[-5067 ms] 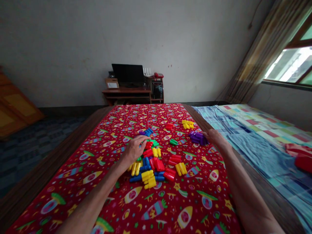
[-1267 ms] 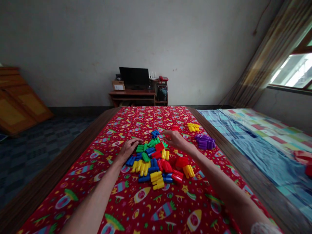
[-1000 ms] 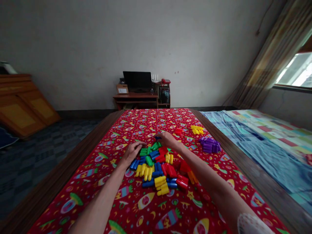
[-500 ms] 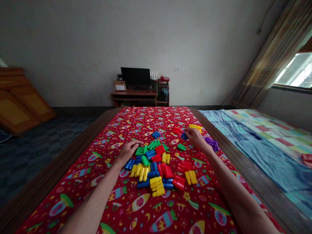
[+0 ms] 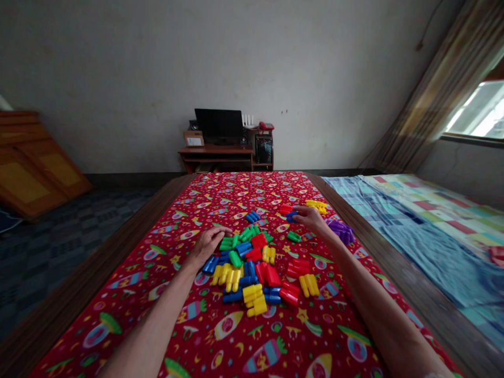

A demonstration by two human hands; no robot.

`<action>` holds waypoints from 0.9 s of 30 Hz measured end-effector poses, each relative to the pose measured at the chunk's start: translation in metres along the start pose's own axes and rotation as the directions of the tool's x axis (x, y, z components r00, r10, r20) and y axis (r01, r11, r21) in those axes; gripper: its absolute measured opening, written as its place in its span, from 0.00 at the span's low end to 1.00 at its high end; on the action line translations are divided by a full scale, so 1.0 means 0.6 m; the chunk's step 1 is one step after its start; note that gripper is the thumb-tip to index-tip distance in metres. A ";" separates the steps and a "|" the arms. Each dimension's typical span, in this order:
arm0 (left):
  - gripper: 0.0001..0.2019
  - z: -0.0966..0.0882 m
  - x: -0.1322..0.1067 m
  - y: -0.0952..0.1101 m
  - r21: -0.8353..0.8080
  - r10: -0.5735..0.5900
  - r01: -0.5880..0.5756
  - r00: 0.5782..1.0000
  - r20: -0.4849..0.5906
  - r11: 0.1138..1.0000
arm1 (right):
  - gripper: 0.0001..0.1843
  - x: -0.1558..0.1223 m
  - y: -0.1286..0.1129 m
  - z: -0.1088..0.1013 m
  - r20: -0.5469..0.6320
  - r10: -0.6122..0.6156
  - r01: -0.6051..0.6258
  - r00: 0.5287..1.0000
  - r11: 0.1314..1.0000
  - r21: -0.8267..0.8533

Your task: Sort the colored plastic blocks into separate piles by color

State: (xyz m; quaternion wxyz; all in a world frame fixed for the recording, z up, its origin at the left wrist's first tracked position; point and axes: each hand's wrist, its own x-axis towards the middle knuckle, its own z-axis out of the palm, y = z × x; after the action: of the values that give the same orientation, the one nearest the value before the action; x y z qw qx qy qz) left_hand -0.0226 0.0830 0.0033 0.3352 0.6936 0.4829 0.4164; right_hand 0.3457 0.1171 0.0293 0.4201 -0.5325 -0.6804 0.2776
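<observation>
My right hand [image 5: 311, 218] is at the far right part of the red printed cloth, its fingers closed on a blue plastic block [image 5: 291, 216]. That block is close beside a red block [image 5: 285, 209]. Behind the hand lie yellow blocks [image 5: 316, 205], with a purple cluster [image 5: 340, 231] to its right and a lone green block [image 5: 293, 237] nearer me. My left hand [image 5: 207, 245] rests at the left edge of the mixed pile, fingers stretched loosely toward green blocks [image 5: 250, 232] and holding nothing. Blue blocks [image 5: 210, 264] lie just below its palm.
The red cloth [image 5: 220, 346] covers a dark wooden table [image 5: 151, 205]. Several yellow [image 5: 233, 280], red [image 5: 298, 268] and blue blocks lie loosely in front of me. Another blue block [image 5: 252, 217] sits farther back. A bed [image 5: 413, 226] stands right, a desk with a monitor [image 5: 219, 125] beyond.
My right hand has moved a little to the left with the blue block, bringing it closer to the red one. My left hand stays in place.
</observation>
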 end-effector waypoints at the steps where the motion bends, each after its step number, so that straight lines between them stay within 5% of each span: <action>1: 0.18 0.000 0.000 0.002 0.001 0.000 0.000 1.000 -0.001 1.000 | 0.13 -0.001 -0.002 -0.001 0.022 -0.008 0.008 1.000 1.000 -0.018; 10: 0.17 0.000 -0.003 0.015 0.040 0.010 -0.009 1.000 -0.019 0.999 | 0.14 -0.024 -0.024 -0.010 0.059 0.066 -0.027 0.996 0.864 -0.504; 14: 0.17 0.000 -0.003 0.019 0.051 0.012 -0.011 1.000 -0.021 0.999 | 0.15 -0.045 -0.045 0.029 0.206 0.043 0.053 0.978 0.897 -0.439; 18: 0.17 0.001 -0.003 0.021 0.048 0.010 -0.009 1.000 -0.025 0.999 | 0.13 -0.063 -0.088 0.071 0.458 -0.081 0.194 0.885 0.959 -0.204; 22: 0.17 0.001 -0.004 0.020 0.049 0.003 -0.001 1.000 -0.028 0.999 | 0.14 -0.055 -0.107 0.056 0.314 -0.126 0.237 0.941 0.908 -0.345; 27: 0.17 0.001 -0.003 0.012 0.057 0.011 -0.010 1.000 -0.020 0.998 | 0.14 -0.055 -0.072 0.008 0.272 -0.004 0.175 0.962 0.775 -0.607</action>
State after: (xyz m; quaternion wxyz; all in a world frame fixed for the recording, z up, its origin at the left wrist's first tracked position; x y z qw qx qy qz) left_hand -0.0196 0.0793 0.0086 0.3081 0.7011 0.4943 0.4112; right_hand 0.3230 0.0739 0.0537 0.1410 -0.5681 -0.8066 0.0817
